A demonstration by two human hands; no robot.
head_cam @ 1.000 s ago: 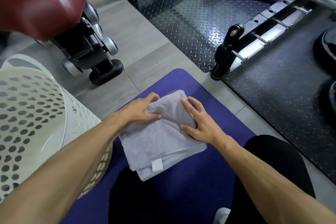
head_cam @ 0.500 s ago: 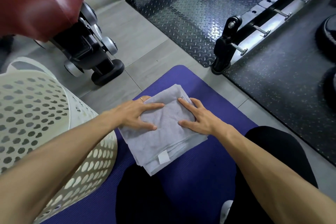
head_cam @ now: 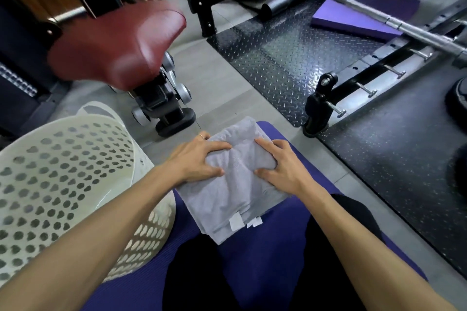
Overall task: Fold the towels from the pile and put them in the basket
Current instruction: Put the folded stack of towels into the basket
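Towel gripped by both hands

The folded towel (head_cam: 232, 194) is pinched between left hand (head_cam: 197, 159) and right hand (head_cam: 280, 166); the basket (head_cam: 75, 184), contents unseen, is left of them.

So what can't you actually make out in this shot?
- Inside of the basket, head view: only its outer wall shows, so any towels in it are hidden.
- Towel layers: the left hand and right hand cover the far part.
- The pile: not in the picture.
- Red padded seat: blurred, partly cut by the top edge.
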